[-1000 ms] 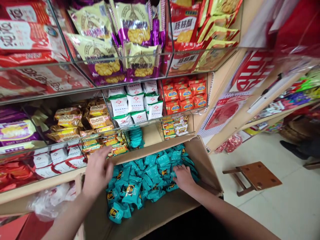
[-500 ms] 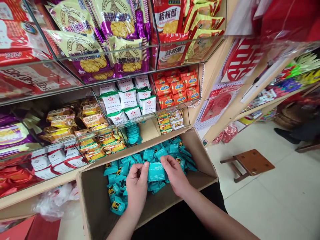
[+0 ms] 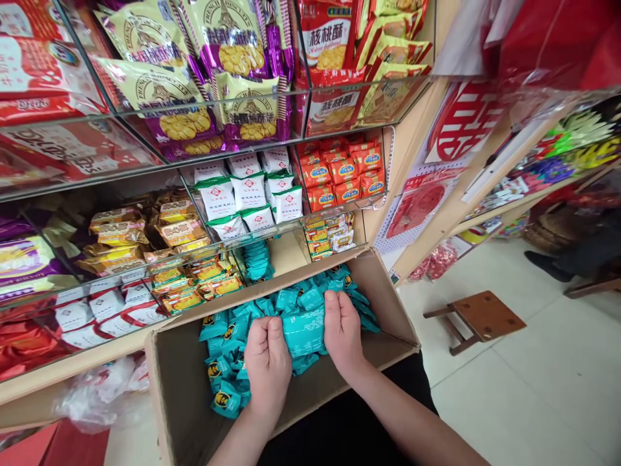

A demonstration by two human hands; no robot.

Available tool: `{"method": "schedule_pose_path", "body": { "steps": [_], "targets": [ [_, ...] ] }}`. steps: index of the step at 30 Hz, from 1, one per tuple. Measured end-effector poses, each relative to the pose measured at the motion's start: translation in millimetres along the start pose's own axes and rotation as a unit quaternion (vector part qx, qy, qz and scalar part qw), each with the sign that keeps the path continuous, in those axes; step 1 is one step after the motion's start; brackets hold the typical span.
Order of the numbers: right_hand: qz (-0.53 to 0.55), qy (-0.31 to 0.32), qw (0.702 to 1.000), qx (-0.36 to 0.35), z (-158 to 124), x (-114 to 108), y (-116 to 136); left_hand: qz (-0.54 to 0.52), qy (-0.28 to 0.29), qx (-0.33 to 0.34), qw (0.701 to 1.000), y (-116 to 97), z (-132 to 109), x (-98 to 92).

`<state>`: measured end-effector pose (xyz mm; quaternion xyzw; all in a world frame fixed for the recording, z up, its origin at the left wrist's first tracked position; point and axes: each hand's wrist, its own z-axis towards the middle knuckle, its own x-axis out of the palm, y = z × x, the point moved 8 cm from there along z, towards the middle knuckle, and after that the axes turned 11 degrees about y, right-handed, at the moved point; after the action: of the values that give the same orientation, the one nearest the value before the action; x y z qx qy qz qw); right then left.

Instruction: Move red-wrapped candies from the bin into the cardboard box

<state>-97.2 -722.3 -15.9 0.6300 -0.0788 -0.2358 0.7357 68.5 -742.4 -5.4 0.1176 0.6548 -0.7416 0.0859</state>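
Note:
Between my two hands is a small teal snack packet (image 3: 304, 331), its printed back face turned up toward me. My left hand (image 3: 268, 362) is closed on the packet's left end, and my right hand (image 3: 343, 333) grips its right end. Both thumbs lie on top; the other fingers are mostly curled out of sight. Below the hands, a cardboard box (image 3: 184, 388) holds many more teal packets (image 3: 228, 395), some showing a yellow and black round mark. Behind the box, a stack of teal packets (image 3: 257, 260) stands in a shelf compartment (image 3: 290, 254).
Shelves with clear dividers hold white-and-green packets (image 3: 249, 197), red packets (image 3: 345, 173) and purple biscuit bags (image 3: 237, 48). A low wooden stool (image 3: 490, 315) stands on the tiled floor at right. Plastic bags (image 3: 99, 395) hang below the shelf at left. Another person's shoe (image 3: 548, 264) shows far right.
Both hands have curled more tightly around the packet's ends, and the right hand has turned more upright. The packet shows slightly larger between them. The view has shifted slightly.

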Motion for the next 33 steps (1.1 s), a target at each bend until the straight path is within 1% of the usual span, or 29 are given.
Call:
{"method": "schedule_pose_path", "body": {
  "steps": [2,4,6,7,8,9,10,11,12,13,14,15,16,17,18,19,20,21,22,23,24,25,26,27,29,31,33],
  "targets": [
    [-0.005,-0.006,1.0,-0.009,0.4,-2.7,2.9,-0.02,0.003,-0.014,1.0,4.0,2.3,2.7],
    [-0.01,-0.004,1.0,-0.029,1.3,-5.9,6.6,-0.047,0.019,-0.041,0.998,10.6,5.3,7.1],
    [-0.033,0.021,0.996,-0.081,2.5,-6.8,14.9,-0.084,0.059,-0.081,0.991,17.6,7.4,14.1],
    [-0.054,0.049,0.989,-0.127,2.3,-4.7,21.9,-0.105,0.087,-0.105,0.985,20.2,7.4,18.3],
    [-0.082,0.086,0.976,-0.184,0.2,-0.4,30.5,-0.122,0.119,-0.128,0.977,21.3,6.6,22.7],
    [-0.114,0.125,0.953,-0.25,-4.6,5.1,39.6,-0.144,0.156,-0.157,0.965,22.3,4.5,27.7],
    [-0.149,0.16,0.923,-0.316,-12.0,10.8,48.0,-0.177,0.192,-0.196,0.945,23.6,0.6,33.1],
    [-0.18,0.186,0.89,-0.377,-21.2,15.5,54.7,-0.22,0.22,-0.24,0.92,24.9,-4.5,38.1],
    [-0.203,0.198,0.859,-0.426,-30.7,18.4,59.7,-0.27,0.236,-0.281,0.89,25.7,-10.0,42.1],
    [-0.216,0.197,0.838,-0.46,-38.6,19.1,63.1,-0.323,0.239,-0.314,0.86,25.4,-14.4,44.9],
    [-0.214,0.186,0.834,-0.473,-43.6,17.4,65.2,-0.374,0.232,-0.33,0.835,24.0,-16.6,46.4],
    [-0.196,0.166,0.851,-0.458,-44.2,13.2,65.2,-0.417,0.219,-0.327,0.819,21.8,-16.1,46.4],
    [-0.163,0.138,0.886,-0.413,-40.3,7.0,61.9,-0.45,0.204,-0.307,0.814,18.9,-13.3,45.1],
    [-0.114,0.106,0.928,-0.337,-33.6,-0.3,53.9,-0.477,0.194,-0.281,0.81,16.1,-10.2,43.9],
    [-0.053,0.078,0.967,-0.235,-26.4,-6.0,40.0,-0.501,0.184,-0.255,0.806,13.7,-7.4,42.8],
    [0.019,0.066,0.991,-0.115,-21.4,-6.7,21.1,-0.521,0.171,-0.232,0.804,12.2,-5.3,41.6],
    [0.099,0.074,0.992,0.009,-20.6,-0.7,1.0,-0.535,0.154,-0.211,0.804,11.5,-3.7,39.9],
    [0.179,0.097,0.972,0.12,-24.0,11.2,-16.2,-0.542,0.138,-0.195,0.806,11.2,-3.1,38.5],
    [0.255,0.125,0.936,0.207,-29.6,25.4,-27.5,-0.545,0.124,-0.182,0.809,10.9,-3.4,37.6],
    [0.319,0.144,0.899,0.264,-35.0,38.1,-33.3,-0.544,0.115,-0.174,0.812,10.5,-4.4,37.7],
    [0.365,0.149,0.871,0.293,-38.0,46.5,-35.7,-0.542,0.109,-0.172,0.815,10.3,-6.0,38.5],
    [0.392,0.139,0.859,0.299,-38.4,50.1,-36.8,-0.54,0.107,-0.175,0.816,10.2,-7.8,40.1],
    [0.401,0.12,0.861,0.289,-37.1,49.5,-37.5,-0.539,0.107,-0.179,0.816,10.2,-9.4,41.9],
    [0.395,0.099,0.873,0.27,-35.1,46.2,-38.2,-0.539,0.105,-0.184,0.815,10.5,-10.5,43.4],
    [0.338,0.073,0.913,0.219,-31.2,36.5,-38.1,-0.539,0.086,-0.195,0.815,13.8,-11.0,44.4],
    [0.248,0.073,0.953,0.156,-28.3,28.0,-34.7,-0.526,0.052,-0.219,0.82,21.4,-11.2,43.5],
    [0.161,0.083,0.978,0.105,-28.0,23.7,-31.2,-0.505,0.018,-0.245,0.827,30.4,-12.3,42.0]
  ]
}}
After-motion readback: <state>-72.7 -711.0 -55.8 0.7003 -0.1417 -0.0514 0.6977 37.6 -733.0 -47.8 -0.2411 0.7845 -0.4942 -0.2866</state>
